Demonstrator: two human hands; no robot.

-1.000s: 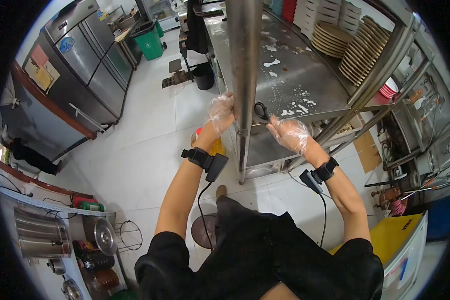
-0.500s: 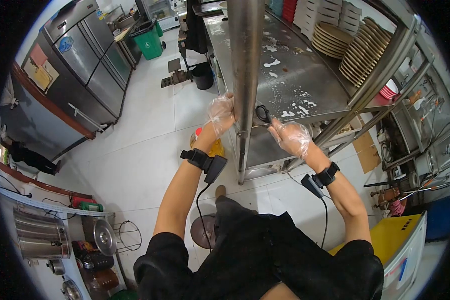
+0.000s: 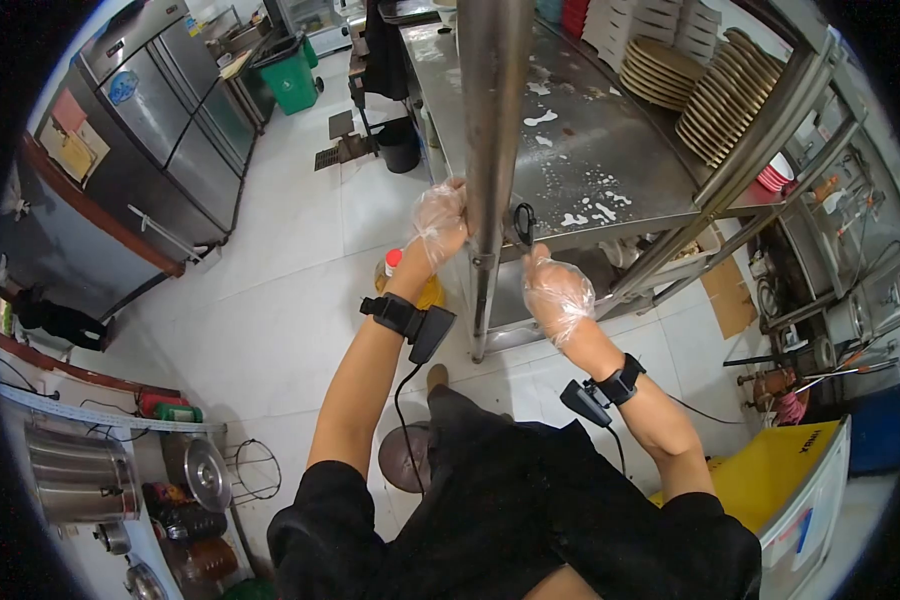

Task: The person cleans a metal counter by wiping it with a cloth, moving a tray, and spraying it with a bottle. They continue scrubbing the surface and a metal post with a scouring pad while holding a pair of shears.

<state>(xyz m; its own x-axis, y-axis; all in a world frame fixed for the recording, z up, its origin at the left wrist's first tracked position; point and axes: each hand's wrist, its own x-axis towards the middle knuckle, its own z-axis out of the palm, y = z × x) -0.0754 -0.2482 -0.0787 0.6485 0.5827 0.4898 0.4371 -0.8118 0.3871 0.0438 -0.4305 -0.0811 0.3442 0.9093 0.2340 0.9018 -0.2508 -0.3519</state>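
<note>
My left hand (image 3: 440,220), in a clear plastic glove, is at the left side of an upright metal post (image 3: 492,130). Its fingers look curled, and their tips are hidden by the post. To the right of the post, my right hand (image 3: 558,290), gloved the same way, is closed with thumb and fingertips together. From its fingertips rise the black looped handles of what look like scissors (image 3: 524,222), at the front edge of the steel table (image 3: 610,170). The blades are hidden. Below my left hand, a red-capped bottle of yellow liquid (image 3: 393,260) stands partly behind the wrist.
Stacked plates (image 3: 660,72) and white containers (image 3: 630,30) stand on the wet steel table. A black bucket (image 3: 398,146) and green bin (image 3: 290,80) are farther left. A round stool (image 3: 406,460) is beside my leg, and a yellow box (image 3: 800,470) at the right.
My right hand has come lower and left, its wrist turned. The black handles have swung more upright and look narrower. My left hand has stayed at the post.
</note>
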